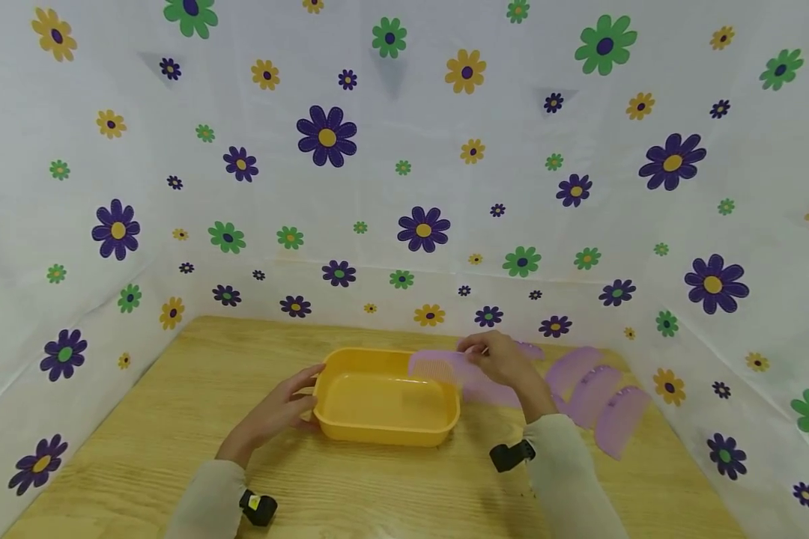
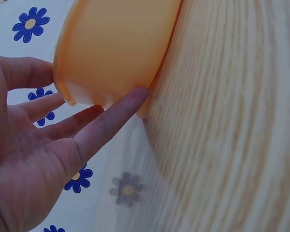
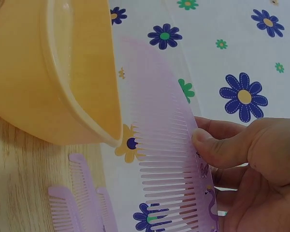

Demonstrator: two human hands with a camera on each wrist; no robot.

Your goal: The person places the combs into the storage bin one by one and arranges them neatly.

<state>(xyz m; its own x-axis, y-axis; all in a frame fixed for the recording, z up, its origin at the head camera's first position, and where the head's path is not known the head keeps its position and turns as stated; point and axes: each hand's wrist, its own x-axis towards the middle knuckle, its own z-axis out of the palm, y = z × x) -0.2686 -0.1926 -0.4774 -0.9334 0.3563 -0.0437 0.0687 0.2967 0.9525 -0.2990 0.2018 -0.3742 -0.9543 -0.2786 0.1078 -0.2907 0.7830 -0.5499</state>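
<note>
Purple comb (image 3: 181, 133) lies pinched in the right fingers (image 3: 220, 127).

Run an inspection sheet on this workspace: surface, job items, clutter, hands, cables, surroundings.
Surface: wood-grain table.
Job items: yellow basin stands upright on it; held purple comb overlaps the basin's right end in the head view; other purple combs lie to the right, some overlapping in view.
Clutter: nothing seen.
Left hand: touches the basin's left end.
Right hand: pinches the held comb by its spine.
Cables: nothing seen.
Surroundings: white flower-print sheeting, left, back and right.
</note>
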